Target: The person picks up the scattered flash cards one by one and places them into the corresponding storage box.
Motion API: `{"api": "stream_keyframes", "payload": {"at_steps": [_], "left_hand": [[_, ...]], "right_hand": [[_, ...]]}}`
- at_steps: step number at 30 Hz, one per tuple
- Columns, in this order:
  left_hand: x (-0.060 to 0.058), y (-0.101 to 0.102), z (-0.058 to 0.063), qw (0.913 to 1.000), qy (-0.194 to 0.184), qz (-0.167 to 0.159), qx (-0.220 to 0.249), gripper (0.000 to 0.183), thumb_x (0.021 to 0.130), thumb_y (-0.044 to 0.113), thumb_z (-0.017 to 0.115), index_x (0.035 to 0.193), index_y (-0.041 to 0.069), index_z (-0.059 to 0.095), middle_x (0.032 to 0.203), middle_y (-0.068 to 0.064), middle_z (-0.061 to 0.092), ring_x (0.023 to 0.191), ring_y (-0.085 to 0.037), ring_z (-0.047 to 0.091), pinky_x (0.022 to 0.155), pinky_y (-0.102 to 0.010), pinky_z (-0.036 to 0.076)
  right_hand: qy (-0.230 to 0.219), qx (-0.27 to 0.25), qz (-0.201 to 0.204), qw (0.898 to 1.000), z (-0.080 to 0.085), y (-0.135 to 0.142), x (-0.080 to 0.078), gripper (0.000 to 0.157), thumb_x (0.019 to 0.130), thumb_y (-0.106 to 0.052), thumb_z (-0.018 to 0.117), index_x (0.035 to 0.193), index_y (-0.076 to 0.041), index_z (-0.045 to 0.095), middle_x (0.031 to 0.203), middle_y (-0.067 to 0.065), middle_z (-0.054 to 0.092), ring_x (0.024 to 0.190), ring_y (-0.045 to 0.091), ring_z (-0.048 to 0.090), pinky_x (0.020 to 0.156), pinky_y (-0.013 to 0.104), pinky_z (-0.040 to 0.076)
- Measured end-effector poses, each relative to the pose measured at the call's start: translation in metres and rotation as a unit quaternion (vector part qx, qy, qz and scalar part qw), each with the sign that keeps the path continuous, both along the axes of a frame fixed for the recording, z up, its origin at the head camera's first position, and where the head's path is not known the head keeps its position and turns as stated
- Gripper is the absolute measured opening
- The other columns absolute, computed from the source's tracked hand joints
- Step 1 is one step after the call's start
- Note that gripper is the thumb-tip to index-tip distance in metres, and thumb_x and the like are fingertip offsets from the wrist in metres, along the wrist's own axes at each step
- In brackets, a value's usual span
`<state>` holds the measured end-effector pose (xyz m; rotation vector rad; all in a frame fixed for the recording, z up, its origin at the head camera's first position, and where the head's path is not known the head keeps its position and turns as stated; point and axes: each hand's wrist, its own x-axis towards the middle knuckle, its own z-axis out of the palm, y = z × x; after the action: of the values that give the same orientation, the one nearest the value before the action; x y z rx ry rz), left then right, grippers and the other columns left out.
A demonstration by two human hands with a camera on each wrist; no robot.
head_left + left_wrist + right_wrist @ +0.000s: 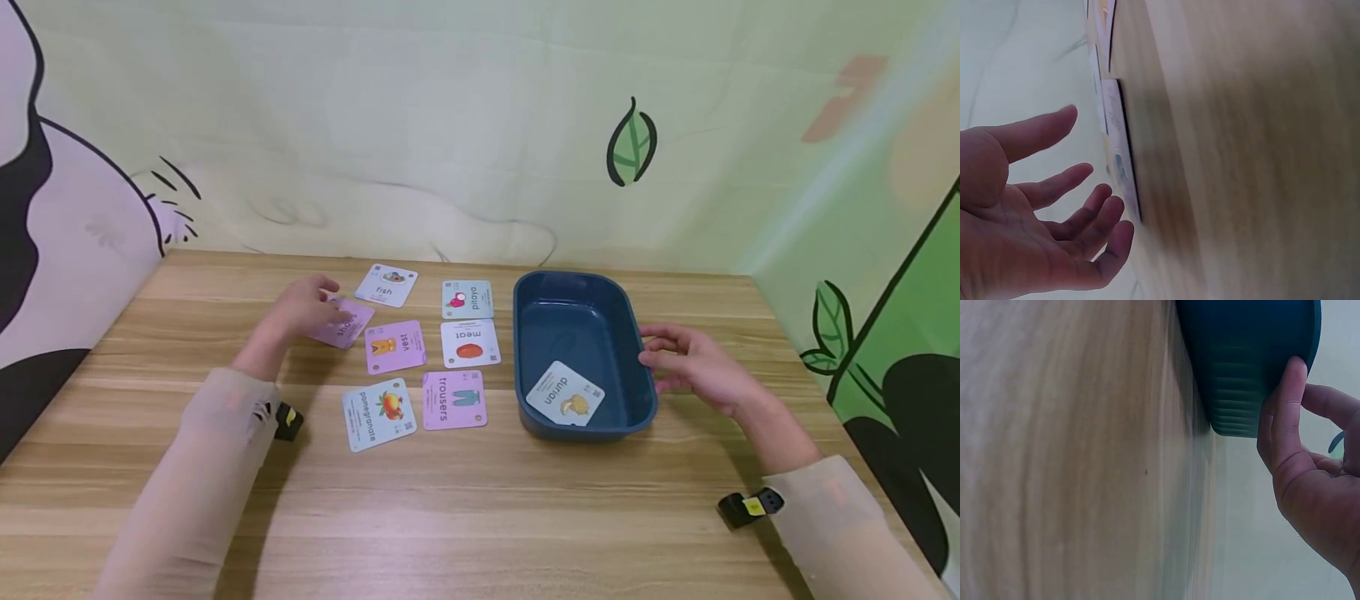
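My left hand (303, 307) is over a purple card (347, 325) at the left of the card group and covers part of it. In the left wrist view the fingers (1107, 215) are loosely bent, with a visible gap between thumb and fingers and nothing held. Beside that card lie the fish card (386, 285) and the purple vest card (395, 347). My right hand (697, 367) touches the right outer side of a deep blue bin (531, 350), fingertips near its rim. Inside the bin a durian card (566, 392) lies face up, at the near end.
Between the left hand and the bin, the pitaya card (467, 299), meat card (470, 343), trousers card (454, 400) and pomegranate card (379, 415) lie face up on the wooden table (390, 517). A printed backdrop (420, 108) stands along the table's far edge.
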<state>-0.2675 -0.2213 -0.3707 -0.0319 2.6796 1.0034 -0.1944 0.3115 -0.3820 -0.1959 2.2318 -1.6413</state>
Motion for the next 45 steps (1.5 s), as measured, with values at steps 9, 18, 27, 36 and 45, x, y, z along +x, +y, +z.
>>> {"api": "stream_keyframes", "payload": {"at_steps": [9,18,27,36,45], "left_hand": [[-0.009,-0.008,-0.008,0.9996,-0.017,0.009,-0.023,0.074,0.092,0.016,0.075,0.148,-0.013,0.037,0.145,-0.037,0.04,0.13,-0.049,0.042,0.11,-0.059,0.035],[-0.011,-0.01,-0.014,0.9989,-0.02,0.015,-0.039,0.076,0.089,0.016,0.078,0.144,-0.018,0.038,0.135,-0.034,0.047,0.121,-0.045,0.047,0.107,-0.057,0.039],[-0.008,-0.011,-0.014,0.9984,-0.027,0.031,-0.038,0.072,0.089,0.014,0.078,0.143,-0.016,0.041,0.133,-0.032,0.048,0.119,-0.045,0.049,0.107,-0.059,0.039],[-0.005,-0.01,-0.013,0.9986,-0.029,0.041,-0.019,0.068,0.089,0.01,0.077,0.142,-0.01,0.041,0.134,-0.03,0.046,0.119,-0.043,0.047,0.104,-0.057,0.04],[-0.009,-0.012,-0.016,0.9992,-0.006,0.038,0.006,0.063,0.086,0.006,0.076,0.138,-0.008,0.044,0.135,-0.031,0.049,0.116,-0.043,0.05,0.1,-0.055,0.044]], "right_hand": [[0.001,0.0,-0.002,1.0,-0.001,-0.002,-0.002,0.058,0.104,-0.011,0.06,0.15,0.012,0.033,0.113,0.016,0.052,0.091,0.016,0.062,0.073,0.032,0.06],[0.001,-0.004,-0.005,1.0,-0.001,-0.001,-0.003,0.058,0.104,-0.01,0.059,0.15,0.013,0.033,0.112,0.015,0.052,0.09,0.016,0.062,0.072,0.031,0.06],[0.004,-0.003,-0.004,1.0,-0.003,-0.003,-0.001,0.058,0.104,-0.011,0.06,0.15,0.012,0.034,0.113,0.017,0.051,0.089,0.016,0.063,0.072,0.031,0.06],[0.004,-0.006,0.0,1.0,-0.005,-0.003,0.001,0.059,0.104,-0.011,0.059,0.151,0.012,0.032,0.114,0.017,0.051,0.093,0.016,0.061,0.073,0.032,0.059],[0.009,-0.008,-0.006,1.0,-0.007,0.0,-0.001,0.057,0.104,-0.01,0.059,0.15,0.013,0.033,0.112,0.012,0.053,0.092,0.014,0.062,0.072,0.031,0.06]]}}
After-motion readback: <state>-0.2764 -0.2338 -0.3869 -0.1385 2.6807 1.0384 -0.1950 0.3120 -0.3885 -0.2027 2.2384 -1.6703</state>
